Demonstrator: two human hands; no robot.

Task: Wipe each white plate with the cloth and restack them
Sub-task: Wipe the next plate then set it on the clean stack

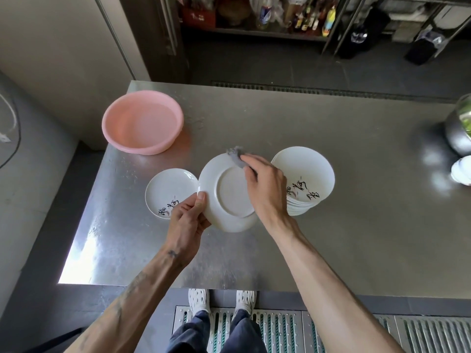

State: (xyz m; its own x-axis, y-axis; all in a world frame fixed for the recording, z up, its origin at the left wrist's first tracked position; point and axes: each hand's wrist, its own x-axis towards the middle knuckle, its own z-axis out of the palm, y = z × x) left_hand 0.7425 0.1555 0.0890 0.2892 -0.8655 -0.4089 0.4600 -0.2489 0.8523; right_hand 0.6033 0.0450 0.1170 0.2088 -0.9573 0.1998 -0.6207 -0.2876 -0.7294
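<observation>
The left hand (190,215) grips the rim of a round white ceramic plate (226,197) turned underside-up above the stainless steel table (356,225), thumb on top. The right hand (265,184) pinches a small grey cloth (238,157) against the plate's far rim. A single white plate with black lettering (168,189) lies left; a stack of white plates (308,177) stands right, a pink plastic basin (142,122) behind.

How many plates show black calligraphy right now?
2: the small plate left of the held plate, and the top of the stack on the right. The held plate shows its underside; stacked ones beneath are hidden.
</observation>
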